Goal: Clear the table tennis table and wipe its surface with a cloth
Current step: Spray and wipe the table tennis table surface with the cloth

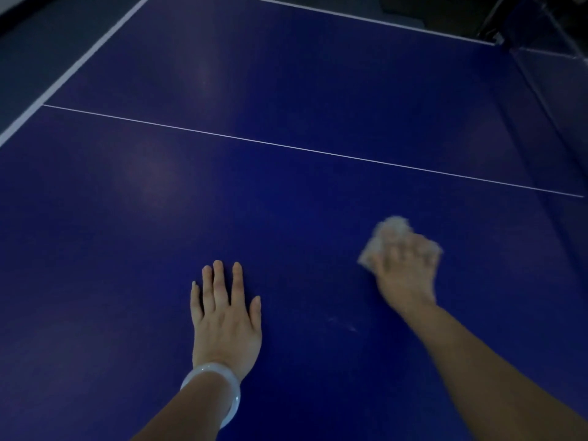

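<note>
Blue table (286,90), filling the view, crossed by a thin white line (318,151) running from 9 o'clock to 3 o'clock, with white edge lines at 10 and 1 o'clock and the net (547,100) along the edge at 2 o'clock. Left hand (224,316), at 6 o'clock, lies flat on the surface with fingers straight and slightly spread, a pale bangle (219,389) on its wrist. Right hand (405,275), at 4 o'clock and well apart from the left, is blurred, its fingers curled over a crumpled pale cloth (391,232) pressed to the table.
</note>
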`<state>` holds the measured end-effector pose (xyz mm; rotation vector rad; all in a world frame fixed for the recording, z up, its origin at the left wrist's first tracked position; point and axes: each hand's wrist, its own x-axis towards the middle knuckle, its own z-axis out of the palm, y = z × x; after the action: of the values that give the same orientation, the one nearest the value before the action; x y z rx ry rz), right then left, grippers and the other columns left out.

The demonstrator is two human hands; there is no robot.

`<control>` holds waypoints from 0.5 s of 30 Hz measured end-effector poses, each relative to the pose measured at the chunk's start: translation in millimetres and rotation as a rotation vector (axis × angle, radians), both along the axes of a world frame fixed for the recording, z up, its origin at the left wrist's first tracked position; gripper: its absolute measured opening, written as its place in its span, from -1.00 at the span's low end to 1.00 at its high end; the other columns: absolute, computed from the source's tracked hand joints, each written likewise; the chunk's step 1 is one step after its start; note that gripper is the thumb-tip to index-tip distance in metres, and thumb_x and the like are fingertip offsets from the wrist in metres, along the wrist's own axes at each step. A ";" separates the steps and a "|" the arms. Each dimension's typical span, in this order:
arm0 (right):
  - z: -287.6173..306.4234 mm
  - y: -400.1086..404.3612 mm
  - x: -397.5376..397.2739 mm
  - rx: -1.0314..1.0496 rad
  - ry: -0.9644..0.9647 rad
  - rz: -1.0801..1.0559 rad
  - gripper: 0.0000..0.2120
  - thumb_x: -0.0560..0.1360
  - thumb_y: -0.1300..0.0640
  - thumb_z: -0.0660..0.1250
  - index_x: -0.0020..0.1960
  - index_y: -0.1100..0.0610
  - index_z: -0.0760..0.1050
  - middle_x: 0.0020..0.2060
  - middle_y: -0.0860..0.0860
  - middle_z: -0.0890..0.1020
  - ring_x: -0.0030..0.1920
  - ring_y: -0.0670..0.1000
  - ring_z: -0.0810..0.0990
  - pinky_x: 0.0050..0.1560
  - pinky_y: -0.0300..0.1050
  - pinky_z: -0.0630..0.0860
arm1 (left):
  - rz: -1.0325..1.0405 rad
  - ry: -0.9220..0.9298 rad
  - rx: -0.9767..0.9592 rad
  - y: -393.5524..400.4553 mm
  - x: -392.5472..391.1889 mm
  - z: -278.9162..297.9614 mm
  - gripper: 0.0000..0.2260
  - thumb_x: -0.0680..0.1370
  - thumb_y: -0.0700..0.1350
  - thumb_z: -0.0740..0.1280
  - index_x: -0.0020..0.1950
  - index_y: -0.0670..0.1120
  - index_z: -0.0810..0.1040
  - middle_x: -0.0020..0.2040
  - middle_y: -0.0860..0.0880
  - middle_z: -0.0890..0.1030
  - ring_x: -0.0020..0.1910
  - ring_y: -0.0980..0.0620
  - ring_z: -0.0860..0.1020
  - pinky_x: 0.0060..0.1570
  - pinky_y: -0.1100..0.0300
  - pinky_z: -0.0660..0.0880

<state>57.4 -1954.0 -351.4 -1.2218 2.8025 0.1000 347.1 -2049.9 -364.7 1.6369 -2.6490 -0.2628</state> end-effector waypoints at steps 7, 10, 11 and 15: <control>-3.0 -33.9 94.4 0.064 -0.098 -0.405 -0.37 0.59 -0.20 -0.30 0.59 0.02 -0.22 0.56 0.27 -0.10 0.53 0.34 -0.13 0.43 0.42 -0.19 | 0.004 0.003 -0.001 0.1 0.9 -1.6 -0.42 0.63 0.16 -0.24 0.60 -0.07 -0.09 0.60 -0.16 -0.06 0.58 -0.11 -0.17 0.54 -0.10 -0.17; -10.1 -28.4 165.7 0.000 -0.149 0.078 -0.38 0.57 -0.23 -0.31 0.56 -0.06 -0.35 0.56 0.21 -0.21 0.55 0.27 -0.24 0.46 0.36 -0.26 | -0.005 0.006 -0.001 0.1 0.8 -0.4 -0.41 0.61 0.14 -0.27 0.60 -0.08 -0.10 0.60 -0.17 -0.08 0.58 -0.11 -0.18 0.54 -0.10 -0.17; -10.0 -13.1 171.1 -0.007 -0.146 0.207 -0.38 0.58 -0.23 -0.28 0.57 -0.07 -0.32 0.57 0.19 -0.18 0.56 0.25 -0.21 0.48 0.35 -0.21 | -0.003 0.015 -0.003 -0.2 1.2 -0.4 -0.41 0.61 0.13 -0.26 0.60 -0.09 -0.08 0.60 -0.17 -0.06 0.58 -0.12 -0.16 0.54 -0.10 -0.16; -9.2 63.9 96.2 0.056 -0.013 0.128 -0.35 0.52 -0.07 -0.19 0.60 0.03 -0.10 0.55 0.18 0.03 0.48 0.28 0.10 0.38 0.38 0.08 | 0.005 0.017 -0.015 -0.7 1.7 -2.9 -0.42 0.62 0.14 -0.25 0.60 -0.08 -0.07 0.60 -0.16 -0.06 0.58 -0.12 -0.15 0.53 -0.10 -0.18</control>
<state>153.6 -1890.1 -360.6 -1.3819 2.6894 0.1773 348.7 -2050.6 -367.5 1.6294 -2.6279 -0.2551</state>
